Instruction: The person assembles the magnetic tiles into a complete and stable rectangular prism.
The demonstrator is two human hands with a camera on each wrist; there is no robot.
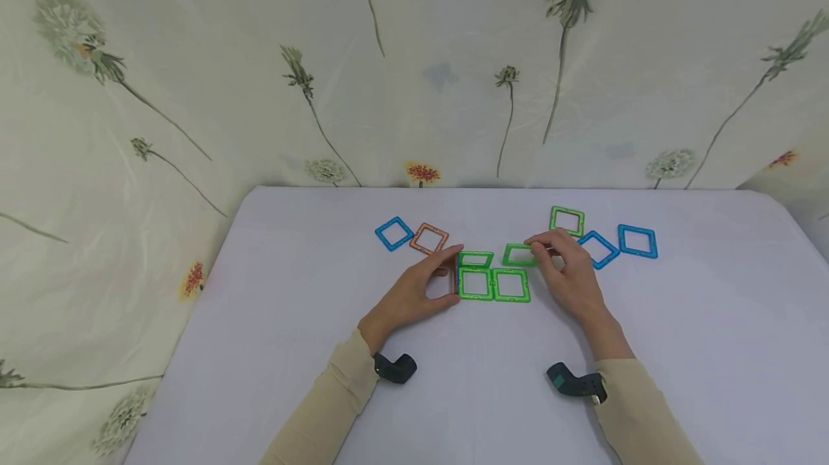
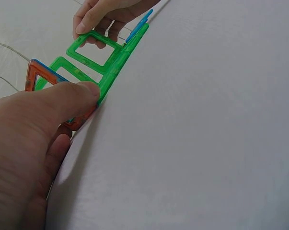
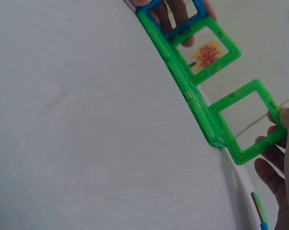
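My left hand (image 1: 409,297) holds an upright orange-and-blue square magnetic tile (image 2: 44,73) between thumb and fingers, at the left end of the green tiles. My right hand (image 1: 573,276) pinches a green square magnetic tile (image 3: 237,94) by its right side. That tile stands raised behind the right flat green tile (image 1: 512,299), its lower edge close to it; whether they touch I cannot tell. Beside this lies the left flat green tile (image 1: 476,297), and another green tile (image 1: 476,254) stands up along its back edge, next to the orange-and-blue one.
Behind my left hand lie a blue square tile (image 1: 382,240) and an orange one (image 1: 417,229). Past my right hand are a green tile (image 1: 567,209), a blue tile (image 1: 610,261) and another blue tile (image 1: 637,255). A white cloth (image 1: 492,407) covers the table; a flowered curtain hangs behind.
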